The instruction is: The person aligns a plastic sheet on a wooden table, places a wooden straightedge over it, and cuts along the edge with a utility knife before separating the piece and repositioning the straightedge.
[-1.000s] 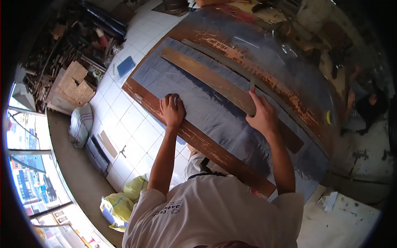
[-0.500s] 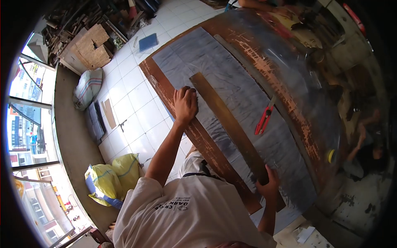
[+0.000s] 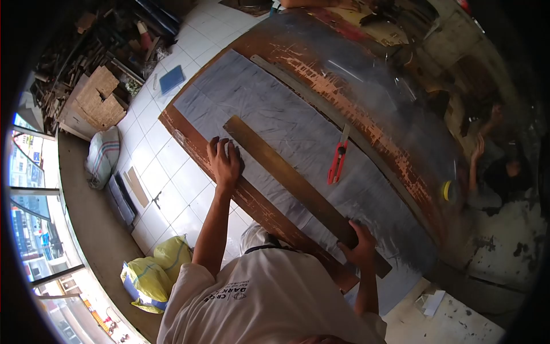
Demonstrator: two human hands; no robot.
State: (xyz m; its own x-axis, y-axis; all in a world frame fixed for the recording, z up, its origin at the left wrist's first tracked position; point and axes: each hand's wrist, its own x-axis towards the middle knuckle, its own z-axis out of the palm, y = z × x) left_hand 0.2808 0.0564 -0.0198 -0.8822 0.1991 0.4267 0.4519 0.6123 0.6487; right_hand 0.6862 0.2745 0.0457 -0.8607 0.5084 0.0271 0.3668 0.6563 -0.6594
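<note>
A long brown flat strip (image 3: 286,172) lies diagonally across a grey-blue sheet (image 3: 246,86) on the worn brown table (image 3: 269,209). Near the strip's lower right end, my right hand (image 3: 361,243) grips it, thumb and fingers at its two edges. My left hand (image 3: 225,163) rests on the sheet at the table's near edge, fingers bent and a little apart, close to the strip's upper end. A red cutter (image 3: 338,160) with its blade out lies on the sheet, right of the strip. A narrow grey strip (image 3: 309,97) runs along the sheet's far edge.
A co-worker (image 3: 501,172) is at the right, and another person's arm (image 3: 309,3) shows at the top. A yellow tape roll (image 3: 447,191) sits at the table's right. Scrap wood (image 3: 100,103), a white sack (image 3: 103,157) and yellow bags (image 3: 157,269) stand at the left.
The brown strip has moved toward my body, away from the far edge. My right hand has let go of the cutter, which now lies on the sheet, and has shifted down to the strip's lower end.
</note>
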